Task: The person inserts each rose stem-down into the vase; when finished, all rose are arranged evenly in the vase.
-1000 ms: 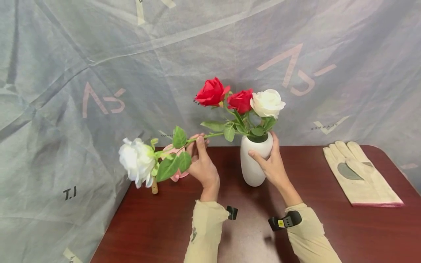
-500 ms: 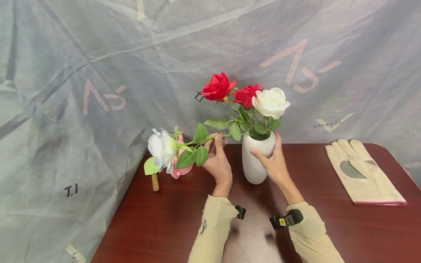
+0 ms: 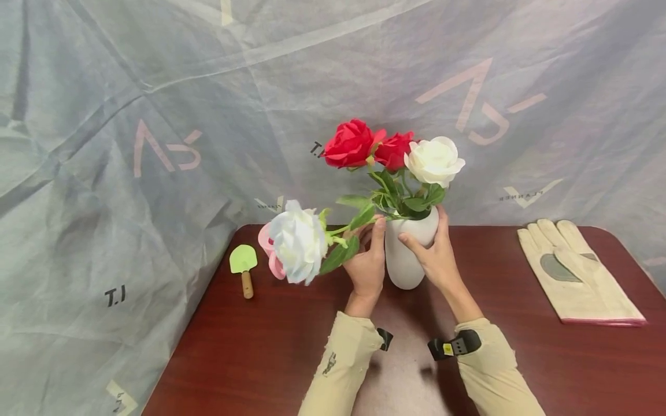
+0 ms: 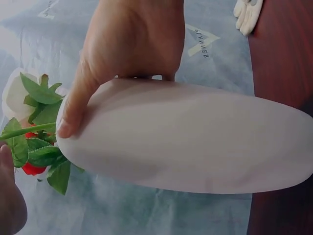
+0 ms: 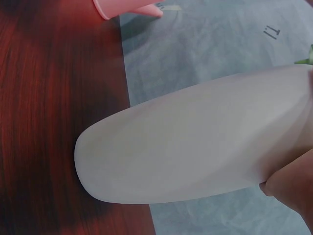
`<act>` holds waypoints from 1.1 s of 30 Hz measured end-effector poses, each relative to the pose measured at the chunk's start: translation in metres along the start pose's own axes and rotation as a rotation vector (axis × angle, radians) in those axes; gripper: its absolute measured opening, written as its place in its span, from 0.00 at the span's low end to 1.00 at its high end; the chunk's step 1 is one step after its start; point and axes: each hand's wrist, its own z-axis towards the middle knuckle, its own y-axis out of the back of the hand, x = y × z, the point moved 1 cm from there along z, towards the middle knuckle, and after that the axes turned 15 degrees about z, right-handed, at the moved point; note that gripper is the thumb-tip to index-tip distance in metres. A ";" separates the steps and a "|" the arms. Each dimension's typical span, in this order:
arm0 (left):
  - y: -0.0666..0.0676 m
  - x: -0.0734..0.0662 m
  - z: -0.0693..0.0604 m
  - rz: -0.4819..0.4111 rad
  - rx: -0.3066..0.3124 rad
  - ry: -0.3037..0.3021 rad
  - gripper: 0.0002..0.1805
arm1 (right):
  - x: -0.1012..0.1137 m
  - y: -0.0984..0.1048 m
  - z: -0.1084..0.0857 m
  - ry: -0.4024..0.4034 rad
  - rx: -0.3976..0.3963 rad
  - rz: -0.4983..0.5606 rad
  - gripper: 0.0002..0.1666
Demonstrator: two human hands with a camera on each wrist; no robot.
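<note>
A white vase (image 3: pixel 408 263) stands on the table, and my right hand (image 3: pixel 436 257) grips its upper part, thumb across the front. Two red roses, one larger red rose (image 3: pixel 350 143) and a smaller red rose (image 3: pixel 393 151), rise from it beside a white rose (image 3: pixel 434 162). With my left hand (image 3: pixel 366 267) I pinch the green stem of another white rose (image 3: pixel 298 242), whose bloom points left. In the left wrist view that stem (image 4: pixel 29 129) reaches the vase mouth; its end is hidden.
Behind the held rose a pink watering can (image 3: pixel 276 264) is partly hidden. A small trowel (image 3: pixel 243 260) with a green blade lies at the left. Folded work gloves (image 3: pixel 577 274) lie at the right. Grey sheeting (image 3: pixel 250 115) hangs behind the dark red table (image 3: pixel 250 358).
My left hand has moved right, up to the vase, bringing the white rose along and turning its bloom. The trowel has come into full view. My right hand keeps its grip on the vase.
</note>
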 end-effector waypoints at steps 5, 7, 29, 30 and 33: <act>-0.002 -0.019 0.005 0.031 0.066 0.005 0.06 | 0.000 0.001 0.000 -0.003 0.009 0.015 0.52; -0.003 -0.023 0.007 0.044 0.104 0.043 0.06 | 0.000 0.001 0.000 -0.007 0.009 0.018 0.52; -0.017 -0.013 0.012 0.281 0.221 -0.016 0.29 | -0.001 -0.001 0.000 0.007 0.011 0.006 0.51; -0.017 -0.014 0.011 0.306 0.219 0.028 0.28 | -0.001 -0.001 0.000 0.010 0.011 0.012 0.51; -0.017 -0.019 0.012 0.319 0.217 0.090 0.26 | -0.002 0.000 0.000 0.015 0.009 0.007 0.51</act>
